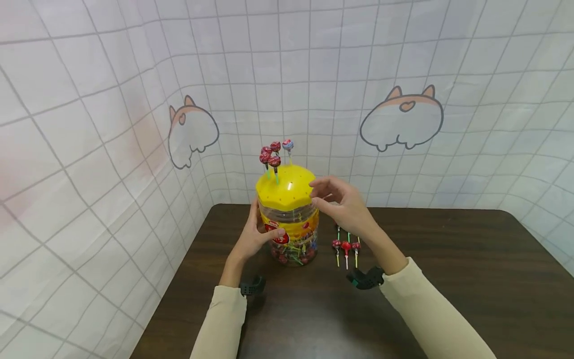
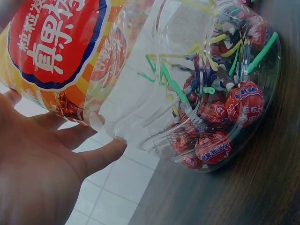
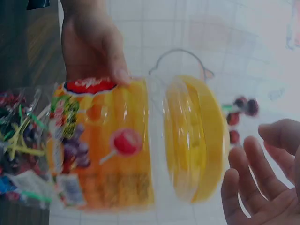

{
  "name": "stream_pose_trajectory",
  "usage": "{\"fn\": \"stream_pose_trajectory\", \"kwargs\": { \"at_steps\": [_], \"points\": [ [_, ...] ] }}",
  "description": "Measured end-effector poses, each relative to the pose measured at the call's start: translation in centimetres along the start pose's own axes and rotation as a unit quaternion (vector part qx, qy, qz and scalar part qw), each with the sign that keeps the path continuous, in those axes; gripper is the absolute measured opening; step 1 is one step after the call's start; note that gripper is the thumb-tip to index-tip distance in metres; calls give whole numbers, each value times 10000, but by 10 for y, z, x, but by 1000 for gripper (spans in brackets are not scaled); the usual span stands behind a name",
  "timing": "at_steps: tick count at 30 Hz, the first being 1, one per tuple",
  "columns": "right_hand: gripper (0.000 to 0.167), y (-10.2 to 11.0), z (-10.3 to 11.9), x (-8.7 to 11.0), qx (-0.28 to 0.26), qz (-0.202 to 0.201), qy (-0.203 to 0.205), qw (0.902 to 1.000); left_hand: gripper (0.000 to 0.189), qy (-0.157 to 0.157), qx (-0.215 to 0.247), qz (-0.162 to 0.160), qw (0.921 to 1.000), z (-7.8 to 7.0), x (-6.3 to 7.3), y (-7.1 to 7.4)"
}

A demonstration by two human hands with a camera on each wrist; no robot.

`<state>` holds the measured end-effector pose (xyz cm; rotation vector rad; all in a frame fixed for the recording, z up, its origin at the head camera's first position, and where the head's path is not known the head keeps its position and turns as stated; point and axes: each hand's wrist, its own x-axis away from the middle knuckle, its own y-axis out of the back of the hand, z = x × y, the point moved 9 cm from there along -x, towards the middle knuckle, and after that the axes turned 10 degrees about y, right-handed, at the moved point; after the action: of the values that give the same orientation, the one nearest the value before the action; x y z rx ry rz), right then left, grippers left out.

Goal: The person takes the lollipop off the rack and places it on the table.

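A clear plastic candy jar (image 1: 296, 230) with a yellow label stands on the table under a yellow domed lid (image 1: 291, 194) dotted with small holes. My left hand (image 1: 254, 238) grips the jar's left side, thumb across the front. Several lollipops (image 1: 274, 161) stick up from the lid's left and back part. By the lid's right edge is my right hand (image 1: 344, 205), its fingers loosely bent; in the right wrist view that hand (image 3: 267, 180) holds nothing. Wrapped lollipops (image 2: 246, 105) lie at the jar's bottom in the left wrist view.
Right of the jar, several lollipops (image 1: 346, 247) lie in rows on the dark wooden table (image 1: 448, 284), partly hidden by my right arm. A white grid-patterned curtain (image 1: 314, 99) hangs behind and to the left. Each wrist wears a dark device (image 1: 365, 278).
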<state>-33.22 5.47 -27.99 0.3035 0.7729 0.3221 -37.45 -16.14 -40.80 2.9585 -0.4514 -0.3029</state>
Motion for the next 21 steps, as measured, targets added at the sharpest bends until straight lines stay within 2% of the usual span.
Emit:
{"fn": "stream_pose_trajectory", "kwargs": {
  "at_steps": [3, 9, 16, 21],
  "points": [
    [32, -10, 5, -19, 38, 4, 164, 9999, 102, 33, -32, -34, 10000, 1, 0, 1],
    [34, -20, 7, -47, 174, -257, 220, 9993, 104, 76, -26, -51, 10000, 4, -1, 0],
    [37, -30, 11, -70, 328, -255, 169, 9990, 106, 100, -79, -68, 9999, 5, -2, 2],
    [37, -36, 10, -79, 456, -250, 106, 9986, 105, 115, -33, -49, 9999, 5, -2, 2]
  ]
}}
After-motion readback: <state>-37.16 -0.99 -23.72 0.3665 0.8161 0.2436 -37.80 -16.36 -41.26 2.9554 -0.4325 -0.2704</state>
